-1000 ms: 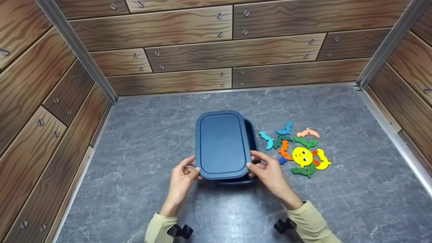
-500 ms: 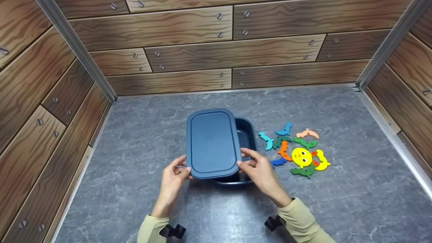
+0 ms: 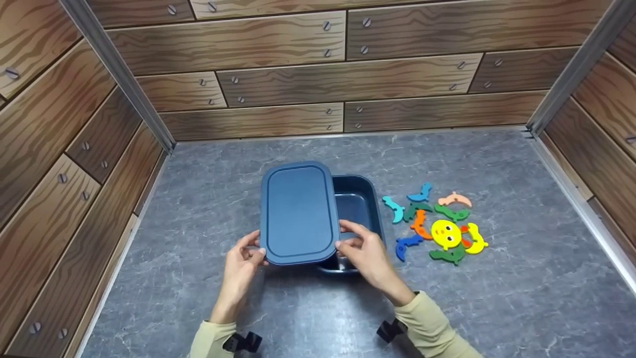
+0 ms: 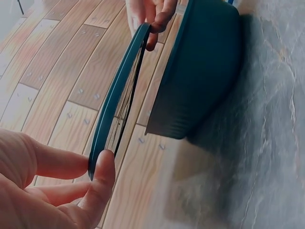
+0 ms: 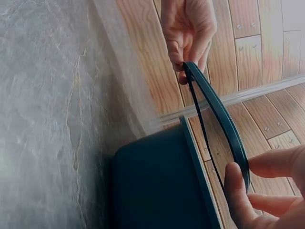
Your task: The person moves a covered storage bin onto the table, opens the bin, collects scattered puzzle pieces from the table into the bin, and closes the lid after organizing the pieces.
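Note:
A blue rectangular lid (image 3: pixel 299 214) with rounded corners is held up between both hands. My left hand (image 3: pixel 240 264) pinches its near left corner; my right hand (image 3: pixel 366 256) pinches the near right edge. Below the lid and to its right stands a deep blue box (image 3: pixel 370 199), partly covered by the lid in the head view. Both wrist views show a gap between the lid (image 4: pixel 107 107) and the rim of the box (image 5: pixel 157 176). The box's left part is hidden under the lid.
Several colourful flat toy pieces lie right of the box, among them a yellow smiling face (image 3: pixel 446 233), a blue piece (image 3: pixel 408 244) and an orange piece (image 3: pixel 420 224). Wood-patterned walls (image 3: pixel 278 84) enclose the grey marbled surface (image 3: pixel 526 199) at the back and sides.
Both hands have moved left with the lid, from over most of the box to its left side. More of the box's inside and the blue toy piece now show.

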Demonstrator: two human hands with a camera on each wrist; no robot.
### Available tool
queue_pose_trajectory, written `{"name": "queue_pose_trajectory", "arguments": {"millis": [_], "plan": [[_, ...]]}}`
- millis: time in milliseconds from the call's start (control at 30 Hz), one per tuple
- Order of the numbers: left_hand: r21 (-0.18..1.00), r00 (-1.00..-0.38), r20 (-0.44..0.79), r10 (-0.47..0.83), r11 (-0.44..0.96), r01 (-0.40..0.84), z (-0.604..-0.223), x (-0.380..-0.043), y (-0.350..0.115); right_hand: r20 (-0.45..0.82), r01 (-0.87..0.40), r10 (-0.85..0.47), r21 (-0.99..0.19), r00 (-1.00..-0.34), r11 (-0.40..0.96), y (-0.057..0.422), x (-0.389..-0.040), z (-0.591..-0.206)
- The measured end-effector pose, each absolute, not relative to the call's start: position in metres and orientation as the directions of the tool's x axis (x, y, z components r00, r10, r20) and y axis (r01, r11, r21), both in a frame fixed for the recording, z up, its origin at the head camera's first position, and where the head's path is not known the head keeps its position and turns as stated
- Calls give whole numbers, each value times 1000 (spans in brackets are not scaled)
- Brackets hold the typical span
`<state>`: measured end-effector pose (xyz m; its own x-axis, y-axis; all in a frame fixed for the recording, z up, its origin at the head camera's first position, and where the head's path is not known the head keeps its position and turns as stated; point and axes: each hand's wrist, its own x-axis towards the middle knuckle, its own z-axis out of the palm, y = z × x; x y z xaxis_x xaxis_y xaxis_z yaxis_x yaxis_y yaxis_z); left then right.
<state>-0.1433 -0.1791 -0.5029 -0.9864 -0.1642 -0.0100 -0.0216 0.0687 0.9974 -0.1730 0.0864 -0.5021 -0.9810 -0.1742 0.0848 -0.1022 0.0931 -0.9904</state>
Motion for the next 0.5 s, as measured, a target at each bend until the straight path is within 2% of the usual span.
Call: {"name": "queue_pose_trajectory", "arguments": {"millis": [500], "plan": [[989,-974,34,-222,148,1,-502,-143,-201,38,-71,-307,-993,-951,96,69,-169,-505]]}}
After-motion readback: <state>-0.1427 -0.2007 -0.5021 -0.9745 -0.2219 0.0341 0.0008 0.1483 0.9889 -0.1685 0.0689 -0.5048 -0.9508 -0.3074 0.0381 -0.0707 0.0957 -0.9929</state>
